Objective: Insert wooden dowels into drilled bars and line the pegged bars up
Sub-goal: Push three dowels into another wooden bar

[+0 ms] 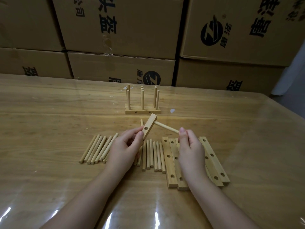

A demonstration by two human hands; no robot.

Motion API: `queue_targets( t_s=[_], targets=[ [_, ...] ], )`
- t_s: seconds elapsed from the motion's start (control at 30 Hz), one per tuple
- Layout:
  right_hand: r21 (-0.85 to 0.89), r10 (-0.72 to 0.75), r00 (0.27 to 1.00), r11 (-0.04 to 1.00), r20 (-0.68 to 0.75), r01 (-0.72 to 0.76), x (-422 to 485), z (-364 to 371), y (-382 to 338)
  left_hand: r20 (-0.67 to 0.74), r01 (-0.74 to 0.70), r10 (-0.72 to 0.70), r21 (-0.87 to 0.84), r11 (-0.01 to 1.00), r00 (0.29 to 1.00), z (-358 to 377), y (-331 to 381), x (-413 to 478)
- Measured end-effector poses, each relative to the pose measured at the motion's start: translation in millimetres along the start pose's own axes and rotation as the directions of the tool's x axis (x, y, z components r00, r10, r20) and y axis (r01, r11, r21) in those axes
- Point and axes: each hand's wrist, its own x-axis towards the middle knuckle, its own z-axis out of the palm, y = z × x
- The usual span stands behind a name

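Observation:
My left hand [125,146] grips a drilled wooden bar [149,126], tilted above the table with one empty hole facing me. My right hand [189,142] pinches a dowel [165,127] whose far end meets the bar near its upper end. A second dowel tip [141,121] shows behind the bar. Loose dowels lie in a row on the table to the left [97,148] and in the middle [154,156]. Several drilled bars [171,162] lie flat under my right wrist. Farther back stand pegged bars [142,110] with upright dowels.
Everything rests on a wooden table [49,121] under a shiny plastic sheet. Stacked cardboard boxes [123,30] form a wall right behind the table's far edge. The table's right edge [283,123] runs diagonally.

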Motion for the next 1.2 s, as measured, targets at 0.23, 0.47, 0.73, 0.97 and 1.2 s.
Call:
queue_targets(
  t_s=[0.23, 0.47, 0.73, 0.97, 1.2],
  targets=[
    [0.021, 0.018, 1.0, 1.0, -0.004, -0.018, 1, 2, -1, -0.007, -0.015, 0.015, 0.033, 0.999, 1.0, 2, -5, 2],
    [0.128, -0.025, 0.999, 0.992, 0.022, 0.022, -4, 5, -10, -0.009, 0.03, -0.031, -0.1, 0.995, 0.999, 2, -6, 3],
    [0.009, -0.124, 0.991, 0.992, -0.04, 0.124, -4, 7, -8, -0.006, -0.001, 0.001, -0.047, 0.999, 1.0, 3, -7, 2],
    [0.048, -0.038, 0.999, 0.998, -0.008, 0.038, -2, 4, -7, -0.013, -0.007, 0.007, -0.069, 0.998, 1.0, 4, -8, 2],
    [0.056, -0.027, 1.0, 0.998, 0.012, 0.026, -2, 2, -8, -0.038, -0.032, 0.03, -0.046, 0.998, 0.999, 4, -8, 0]
  ],
)
